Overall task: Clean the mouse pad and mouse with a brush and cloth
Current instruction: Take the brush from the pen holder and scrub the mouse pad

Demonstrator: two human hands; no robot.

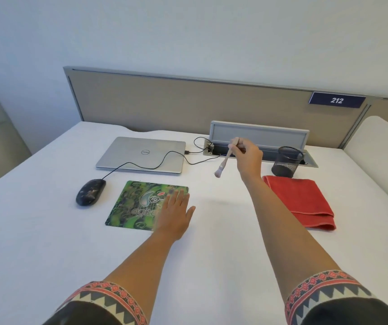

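A green patterned mouse pad (pixel 134 205) lies on the white desk in the middle. My left hand (pixel 175 213) rests flat on its right part, fingers apart. A dark wired mouse (pixel 90 192) sits on the desk just left of the pad, off it. My right hand (pixel 248 157) is raised above the desk to the right of the pad and grips a small brush (pixel 224 159) by its handle, bristles pointing down and left. A folded red cloth (pixel 302 200) lies on the desk at the right.
A closed silver laptop (pixel 141 154) lies behind the pad, with the mouse cable (pixel 141 166) running across it. A black mesh pen cup (pixel 286 161) stands behind the cloth beside an open cable box (pixel 258 134). A beige partition (pixel 188 104) closes the desk's back.
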